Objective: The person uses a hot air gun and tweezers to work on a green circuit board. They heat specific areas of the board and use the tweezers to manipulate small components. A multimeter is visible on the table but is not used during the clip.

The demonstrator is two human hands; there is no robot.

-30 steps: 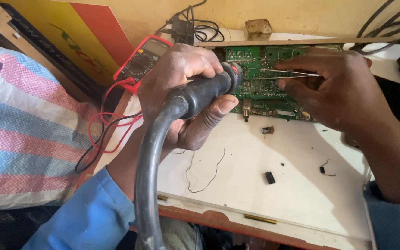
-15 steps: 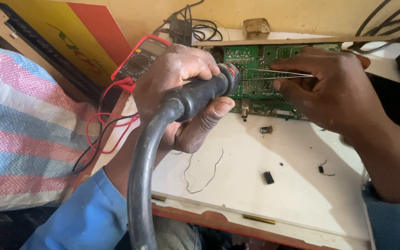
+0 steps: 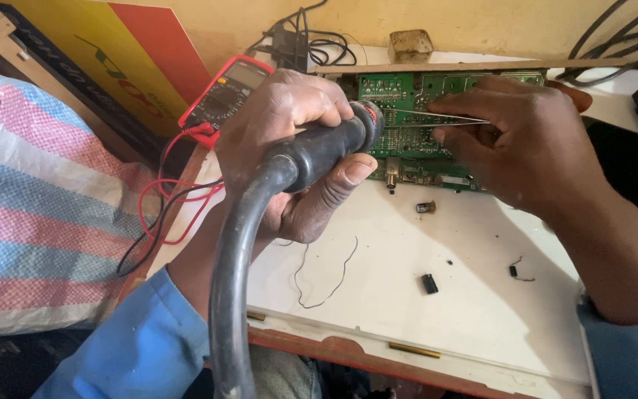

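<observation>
My left hand (image 3: 289, 140) grips the black handle of a hot-air tool (image 3: 326, 151), whose thick black hose (image 3: 234, 295) curves down toward me. Its nozzle end points at a green circuit board (image 3: 407, 148) lying at the back of the white work surface (image 3: 481, 295). My right hand (image 3: 526, 148) pinches metal tweezers (image 3: 437, 122), their tips resting over the board close to the nozzle. Both sleeves are blue.
A red multimeter (image 3: 223, 92) with red and black leads (image 3: 164, 214) lies left of the board. A striped woven sack (image 3: 46, 214) sits at left. Small black components (image 3: 429, 283), a thin wire (image 3: 326, 281) and a small cylindrical part (image 3: 425, 207) lie on the surface. Cables (image 3: 304, 44) bunch at the back wall.
Both hands stay over the board; the view has drifted slightly, and the tweezers and tool hold nearly the same position.
</observation>
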